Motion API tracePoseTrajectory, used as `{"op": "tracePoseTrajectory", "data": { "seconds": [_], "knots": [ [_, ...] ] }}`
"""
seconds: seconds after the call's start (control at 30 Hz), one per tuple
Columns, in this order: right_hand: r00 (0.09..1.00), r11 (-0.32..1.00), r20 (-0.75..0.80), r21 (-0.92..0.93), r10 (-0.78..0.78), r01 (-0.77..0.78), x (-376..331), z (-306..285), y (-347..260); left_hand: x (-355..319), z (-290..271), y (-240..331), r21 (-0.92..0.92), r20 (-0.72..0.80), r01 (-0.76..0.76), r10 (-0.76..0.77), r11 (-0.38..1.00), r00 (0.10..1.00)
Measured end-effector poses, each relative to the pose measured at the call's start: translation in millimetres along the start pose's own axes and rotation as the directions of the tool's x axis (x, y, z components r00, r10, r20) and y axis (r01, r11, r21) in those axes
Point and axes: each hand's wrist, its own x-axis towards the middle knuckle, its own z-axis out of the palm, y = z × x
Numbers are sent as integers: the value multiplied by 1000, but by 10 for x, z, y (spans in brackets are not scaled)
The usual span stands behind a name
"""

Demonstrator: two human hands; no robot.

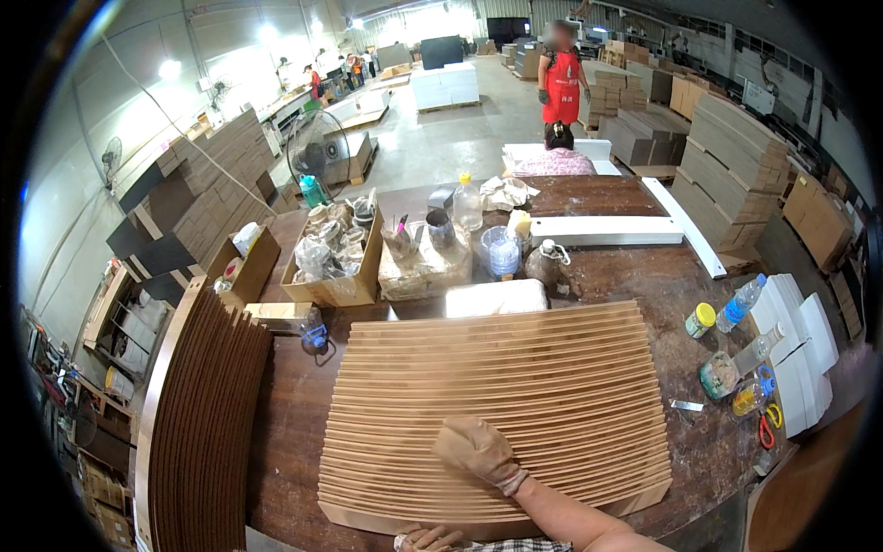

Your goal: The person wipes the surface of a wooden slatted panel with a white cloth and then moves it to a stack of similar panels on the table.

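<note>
Across the table in front of me lies a row of long, narrow wooden boards (497,368), set edge over edge like slats. My right hand (478,453), in a tan work glove, rests on the near part of these boards, right of their middle. Its fingers look folded together, slightly smeared, and anything beneath them is hidden. At the bottom edge of the view my left hand (430,537), also gloved, lies by the boards' near edge with its fingers stretched out. Part of it is cut off by the frame.
A tall row of stacked boards (202,423) stands at the left. Behind are a cardboard box (336,285) of wrapped cups, a wrapped block (428,271) and a white pad (497,298). Bottles, jars (718,374) and scissors (768,428) stand right. A person in a red apron (562,87) stands beyond.
</note>
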Motion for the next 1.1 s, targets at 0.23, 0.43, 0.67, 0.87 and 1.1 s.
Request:
{"op": "tracePoseTrajectory", "data": {
  "seconds": [0.23,0.43,0.67,0.87,1.1],
  "knots": [
    [998,995,50,-94,-41,46,-29,6,19,-44,86,3,-7,-79,-29,28,1000,996],
    [997,1000,76,28,-6,4,-22,39,-5,-49,146,-130,62,-57,-194,198,979,979],
    [834,667,82,559,546,-492,-425,7,556,238,-453,22,-229,143,-77,112,970,983],
    [903,863,-15,302,429,-405,-514,-182,603,265,-518,69,-273,96,-53,82,961,992],
    [957,911,205,-317,-207,265,128,1392,-74,292,-436,50,-261,-98,-104,81,960,992]
  ]
}}
